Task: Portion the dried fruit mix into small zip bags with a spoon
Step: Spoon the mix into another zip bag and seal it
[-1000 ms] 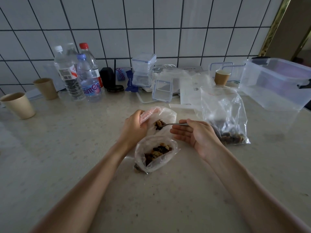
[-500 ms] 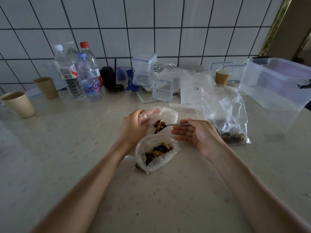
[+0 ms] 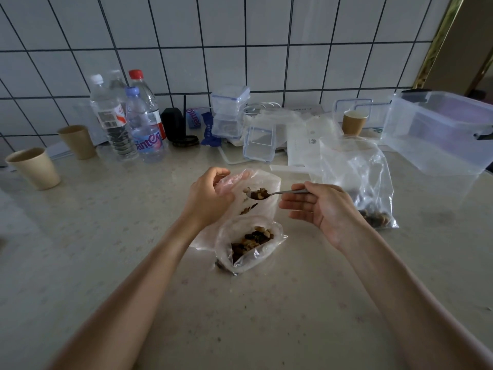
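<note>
- Both hands are busy: the left hand (image 3: 210, 196) pinches the mouth of a small clear plastic zip bag (image 3: 262, 185) to keep it open, and the right hand (image 3: 320, 209) grips the handle of a slim metal spoon (image 3: 277, 193).
- Its bowl, loaded with dried fruit mix (image 3: 258, 194), sits at that bag's mouth, between the two hands; one piece seems to be tipping off.
- Only a few pieces show inside this bag, so I judge its filling has barely begun.
- Just below the hands, a second small clear zip bag (image 3: 250, 243) lies on the pale speckled bench (image 3: 106, 236), holding a good portion; its mouth looks unsealed.
- Beyond the right hand stands the large clear supply bag (image 3: 354, 180), with mix left at the bottom, so more scooping and sealing remain.
</note>
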Action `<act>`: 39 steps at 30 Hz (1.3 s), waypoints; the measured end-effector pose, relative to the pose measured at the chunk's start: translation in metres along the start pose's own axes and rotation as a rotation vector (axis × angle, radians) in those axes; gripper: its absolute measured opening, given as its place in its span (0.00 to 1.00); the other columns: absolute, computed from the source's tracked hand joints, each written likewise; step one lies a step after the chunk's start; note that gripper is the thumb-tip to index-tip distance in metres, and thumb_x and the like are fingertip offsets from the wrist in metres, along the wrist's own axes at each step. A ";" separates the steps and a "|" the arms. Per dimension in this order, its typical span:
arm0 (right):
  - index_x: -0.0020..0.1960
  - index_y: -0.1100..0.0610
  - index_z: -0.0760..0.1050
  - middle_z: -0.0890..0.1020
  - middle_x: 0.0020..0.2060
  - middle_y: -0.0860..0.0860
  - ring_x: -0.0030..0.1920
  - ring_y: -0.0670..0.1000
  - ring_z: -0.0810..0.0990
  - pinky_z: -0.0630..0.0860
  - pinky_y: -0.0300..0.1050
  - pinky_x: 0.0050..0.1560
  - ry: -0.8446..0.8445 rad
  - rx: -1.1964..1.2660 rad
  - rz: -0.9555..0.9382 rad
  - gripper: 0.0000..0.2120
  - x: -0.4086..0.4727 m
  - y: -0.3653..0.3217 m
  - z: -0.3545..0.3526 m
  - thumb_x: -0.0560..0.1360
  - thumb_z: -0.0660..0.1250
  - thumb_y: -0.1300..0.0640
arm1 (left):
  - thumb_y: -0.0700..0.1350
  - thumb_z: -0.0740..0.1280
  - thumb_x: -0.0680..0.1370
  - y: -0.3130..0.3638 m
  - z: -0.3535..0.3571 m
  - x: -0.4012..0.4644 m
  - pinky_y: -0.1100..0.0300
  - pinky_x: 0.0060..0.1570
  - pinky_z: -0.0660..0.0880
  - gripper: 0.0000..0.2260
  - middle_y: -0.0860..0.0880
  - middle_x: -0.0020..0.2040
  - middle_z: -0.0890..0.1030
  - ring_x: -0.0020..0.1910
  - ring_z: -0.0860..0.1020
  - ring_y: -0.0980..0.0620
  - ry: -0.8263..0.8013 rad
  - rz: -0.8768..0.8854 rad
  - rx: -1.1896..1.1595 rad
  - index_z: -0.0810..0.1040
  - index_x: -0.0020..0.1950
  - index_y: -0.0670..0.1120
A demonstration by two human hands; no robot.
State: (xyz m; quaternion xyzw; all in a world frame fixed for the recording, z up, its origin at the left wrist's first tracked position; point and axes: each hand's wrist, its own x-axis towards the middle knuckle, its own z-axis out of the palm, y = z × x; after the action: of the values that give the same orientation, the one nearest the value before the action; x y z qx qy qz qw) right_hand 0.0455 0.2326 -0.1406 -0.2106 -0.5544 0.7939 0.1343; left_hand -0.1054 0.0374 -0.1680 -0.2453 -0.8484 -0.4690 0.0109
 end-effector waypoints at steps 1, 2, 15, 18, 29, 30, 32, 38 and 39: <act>0.56 0.67 0.79 0.87 0.46 0.64 0.46 0.62 0.89 0.84 0.46 0.35 -0.009 0.003 -0.014 0.16 0.000 -0.001 0.000 0.87 0.56 0.59 | 0.45 0.73 0.76 0.001 -0.004 0.000 0.65 0.54 0.70 0.23 0.57 0.64 0.78 0.62 0.75 0.58 -0.018 -0.002 -0.009 0.75 0.71 0.51; 0.56 0.67 0.79 0.87 0.46 0.64 0.47 0.62 0.89 0.84 0.46 0.34 -0.020 0.004 -0.028 0.16 -0.001 -0.002 0.000 0.87 0.56 0.59 | 0.45 0.74 0.76 0.003 -0.008 0.000 0.66 0.54 0.71 0.23 0.58 0.63 0.78 0.63 0.75 0.58 -0.026 0.009 -0.017 0.75 0.70 0.52; 0.50 0.66 0.82 0.86 0.43 0.66 0.39 0.62 0.87 0.79 0.45 0.29 -0.194 -0.068 -0.151 0.17 -0.014 -0.023 -0.009 0.86 0.59 0.56 | 0.59 0.70 0.78 0.032 -0.042 -0.068 0.68 0.42 0.75 0.10 0.61 0.41 0.84 0.41 0.82 0.62 -0.016 0.236 0.262 0.84 0.48 0.54; 0.49 0.65 0.82 0.86 0.42 0.66 0.37 0.61 0.86 0.78 0.46 0.29 -0.260 -0.136 -0.152 0.18 -0.019 -0.026 -0.013 0.86 0.59 0.56 | 0.63 0.69 0.77 0.027 -0.040 -0.083 0.62 0.42 0.78 0.11 0.61 0.39 0.84 0.38 0.81 0.62 -0.110 0.106 0.357 0.84 0.47 0.57; 0.56 0.61 0.81 0.86 0.44 0.56 0.45 0.57 0.87 0.81 0.50 0.37 -0.579 -0.688 -0.521 0.14 -0.029 -0.028 -0.009 0.86 0.58 0.57 | 0.48 0.74 0.80 0.017 -0.032 -0.079 0.65 0.27 0.77 0.05 0.59 0.34 0.84 0.23 0.81 0.55 -0.088 0.077 0.227 0.84 0.45 0.52; 0.56 0.61 0.81 0.86 0.44 0.56 0.46 0.57 0.87 0.81 0.50 0.37 -0.577 -0.686 -0.544 0.14 -0.029 -0.028 -0.010 0.86 0.58 0.57 | 0.49 0.74 0.80 0.016 -0.031 -0.079 0.65 0.28 0.77 0.05 0.60 0.35 0.85 0.22 0.81 0.55 -0.086 0.074 0.225 0.84 0.45 0.52; 0.55 0.60 0.81 0.86 0.44 0.56 0.45 0.57 0.87 0.81 0.51 0.37 -0.551 -0.664 -0.564 0.14 -0.028 -0.029 -0.011 0.86 0.58 0.57 | 0.50 0.74 0.80 0.014 -0.031 -0.079 0.66 0.28 0.76 0.05 0.59 0.35 0.85 0.22 0.81 0.54 -0.082 0.077 0.221 0.84 0.44 0.52; 0.53 0.65 0.79 0.86 0.42 0.60 0.43 0.60 0.86 0.79 0.48 0.34 -0.400 -0.501 -0.480 0.15 -0.021 -0.025 -0.009 0.87 0.57 0.57 | 0.59 0.71 0.79 0.015 -0.037 -0.079 0.62 0.33 0.74 0.09 0.61 0.37 0.84 0.24 0.81 0.57 -0.078 0.047 0.243 0.83 0.42 0.58; 0.53 0.65 0.78 0.86 0.42 0.60 0.42 0.60 0.86 0.79 0.48 0.34 -0.364 -0.463 -0.460 0.16 -0.020 -0.023 -0.008 0.87 0.57 0.57 | 0.61 0.71 0.78 0.016 -0.039 -0.076 0.61 0.33 0.74 0.09 0.61 0.37 0.84 0.24 0.81 0.57 -0.067 0.028 0.233 0.83 0.42 0.58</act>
State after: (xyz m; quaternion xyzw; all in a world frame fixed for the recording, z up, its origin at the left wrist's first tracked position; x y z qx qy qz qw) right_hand 0.0663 0.2384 -0.1178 0.0393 -0.7670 0.6208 0.1574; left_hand -0.0397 -0.0173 -0.1527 -0.2697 -0.8936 -0.3584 0.0176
